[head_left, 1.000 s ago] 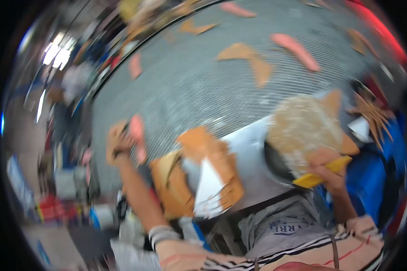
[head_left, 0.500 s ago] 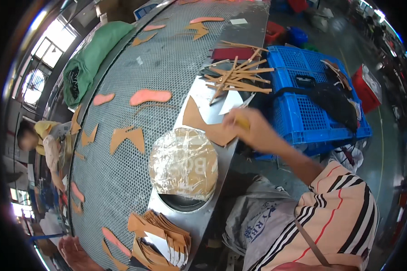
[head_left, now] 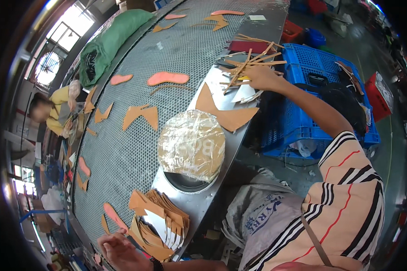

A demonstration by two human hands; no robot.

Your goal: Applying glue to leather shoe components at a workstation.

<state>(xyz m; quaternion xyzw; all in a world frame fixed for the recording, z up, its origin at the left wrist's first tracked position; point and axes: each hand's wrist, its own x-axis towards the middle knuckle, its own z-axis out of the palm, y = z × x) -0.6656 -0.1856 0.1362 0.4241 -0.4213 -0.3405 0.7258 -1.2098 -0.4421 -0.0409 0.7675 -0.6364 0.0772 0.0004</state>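
My right hand (head_left: pixel 263 77) reaches over a loose pile of thin tan strips (head_left: pixel 257 59) on the metal edge of the table. Its fingers are closed around a small yellow object (head_left: pixel 243 78), mostly hidden by the hand. Just nearer lies a large brown V-shaped cut piece (head_left: pixel 228 116), partly beneath a round pad wrapped in clear film and tape (head_left: pixel 192 144). At the lower left, my left hand (head_left: pixel 124 253) is raised with loosely bent fingers and nothing visible in it. Beside it sits a fanned stack of brown cut pieces (head_left: pixel 165 214), some with white faces.
Pink insole shapes (head_left: pixel 168 78) and brown cut pieces (head_left: pixel 141 116) are spread over the perforated grey table surface (head_left: pixel 117 158). Blue plastic crates (head_left: pixel 303 108) stand to the right. A green sack (head_left: pixel 115 43) lies along the far-left edge, and another person (head_left: pixel 54 108) is beyond it.
My right hand has moved away from the large brown piece to the strip pile, keeping the yellow object. My left hand has come rightward toward the stack. The view has shifted slightly.
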